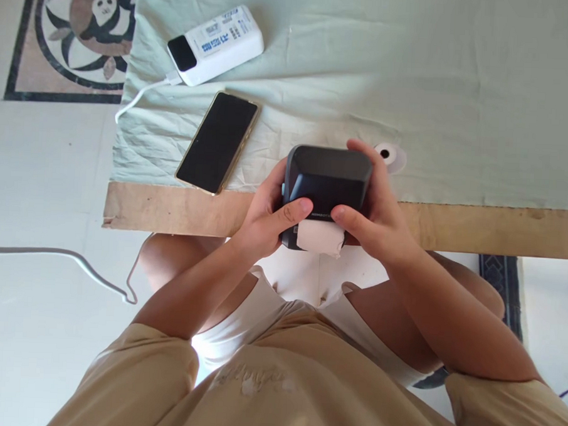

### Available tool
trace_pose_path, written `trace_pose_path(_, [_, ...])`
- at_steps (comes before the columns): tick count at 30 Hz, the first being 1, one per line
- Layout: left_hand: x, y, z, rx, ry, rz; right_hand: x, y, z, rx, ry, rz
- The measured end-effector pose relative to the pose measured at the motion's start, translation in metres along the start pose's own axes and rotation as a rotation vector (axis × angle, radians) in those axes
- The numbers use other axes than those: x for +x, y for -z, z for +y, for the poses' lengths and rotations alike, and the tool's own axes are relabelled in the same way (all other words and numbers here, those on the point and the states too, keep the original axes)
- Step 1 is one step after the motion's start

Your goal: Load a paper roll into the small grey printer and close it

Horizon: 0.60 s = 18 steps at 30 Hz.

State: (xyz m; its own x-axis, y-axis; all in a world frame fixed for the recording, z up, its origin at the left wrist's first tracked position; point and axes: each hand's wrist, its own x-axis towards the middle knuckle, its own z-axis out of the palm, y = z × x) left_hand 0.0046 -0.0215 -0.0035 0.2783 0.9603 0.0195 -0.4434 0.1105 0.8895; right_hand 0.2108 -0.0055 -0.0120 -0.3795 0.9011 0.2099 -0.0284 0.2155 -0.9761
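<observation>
I hold a small dark grey label printer (326, 180) over the table's near edge, with both hands around it. My left hand (265, 215) grips its left side, thumb laid across the front. My right hand (376, 211) wraps the right side, thumb next to the left one. A strip of white paper (320, 238) sticks out of the printer's front, just under both thumbs. A white paper roll (387, 155) lies on the cloth right behind my right hand's fingers.
A black smartphone (218, 141) lies screen up on the pale green cloth (412, 87), left of the printer. A white power bank (215, 43) with a white cable (138, 97) sits farther back. The wooden table edge (476, 227) runs across; a cable (75, 263) trails on the floor.
</observation>
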Motion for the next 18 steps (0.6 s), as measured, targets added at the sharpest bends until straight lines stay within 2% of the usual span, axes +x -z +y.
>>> trace_pose_path(3, [0.0, 0.001, -0.001, 0.014, -0.047, -0.002, 0.0, -0.001, -0.01, 0.068, -0.127, 0.0])
trace_pose_path(5, [0.001, 0.001, -0.001, 0.024, -0.067, 0.011, 0.002, 0.0, -0.013, 0.112, -0.163, -0.03])
trace_pose_path(9, [0.004, -0.001, -0.002, 0.064, -0.053, 0.02, 0.003, 0.004, -0.012, 0.153, -0.173, -0.045])
trace_pose_path(13, [0.008, 0.001, -0.009, 0.116, -0.084, 0.107, 0.003, 0.006, -0.009, 0.144, -0.162, -0.046])
trace_pose_path(18, [0.011, 0.006, -0.018, 0.125, -0.177, 0.059, 0.005, 0.008, -0.006, 0.107, -0.116, -0.048])
